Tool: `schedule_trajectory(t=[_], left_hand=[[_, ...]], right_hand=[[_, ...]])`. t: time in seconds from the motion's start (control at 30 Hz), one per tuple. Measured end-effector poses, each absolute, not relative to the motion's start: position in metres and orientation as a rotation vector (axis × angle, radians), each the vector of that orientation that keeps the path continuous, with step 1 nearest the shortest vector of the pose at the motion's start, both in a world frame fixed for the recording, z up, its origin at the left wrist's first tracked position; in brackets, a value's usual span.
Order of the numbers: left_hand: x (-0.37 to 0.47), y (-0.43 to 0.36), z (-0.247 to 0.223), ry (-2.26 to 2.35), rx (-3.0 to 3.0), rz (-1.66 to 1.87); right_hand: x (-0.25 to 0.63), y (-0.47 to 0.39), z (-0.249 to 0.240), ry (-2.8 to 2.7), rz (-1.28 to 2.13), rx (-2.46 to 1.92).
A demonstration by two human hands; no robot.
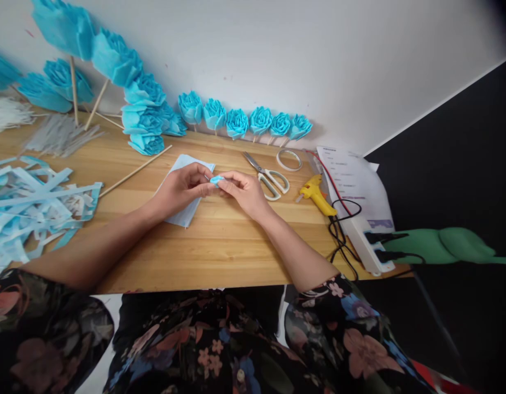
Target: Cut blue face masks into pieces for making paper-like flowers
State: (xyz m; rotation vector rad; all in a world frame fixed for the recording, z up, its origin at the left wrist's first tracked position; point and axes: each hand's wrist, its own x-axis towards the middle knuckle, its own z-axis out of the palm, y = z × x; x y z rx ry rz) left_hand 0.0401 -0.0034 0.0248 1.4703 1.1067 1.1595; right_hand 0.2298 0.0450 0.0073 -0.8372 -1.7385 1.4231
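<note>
A small folded piece of blue fabric is pinched between the fingertips of both hands, above the middle of the wooden table. My left hand is closed on its left end, and my right hand grips the right end. Under the left hand lies a flat light-blue face mask or cloth sheet, partly hidden by that hand. Scissors with white handles rest just beyond my right hand. Past them is a roll of white tape.
Blue fabric roses on sticks line the wall, with larger ones at left. Cut strips heap on the left beside a thin stick. A yellow glue gun, cables, power strip and printed papers sit at right.
</note>
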Motion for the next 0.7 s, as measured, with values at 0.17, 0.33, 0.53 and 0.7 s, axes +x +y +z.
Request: schedule_trajectory(t=[0.17,0.33,0.53,0.7], left_hand=[[0.0382,-0.0019,0.0274,1.220,1.516,1.181],[0.0382,-0.0016,0.0283,1.215,1.513,1.228],[0.0396,-0.0022,0.0248,1.224,1.579,1.220],[0.0401,-0.0040,0.0257,1.253,1.614,1.165]], right_hand=[[0.2292,0.0445,0.0098,-1.707,1.486,-0.824],[0.2282,0.0429,0.0130,-1.761,1.500,-0.815],[0.2300,0.0457,0.0085,-1.805,1.313,-0.932],[0.2314,0.0440,0.0135,-1.831,1.223,-0.954]])
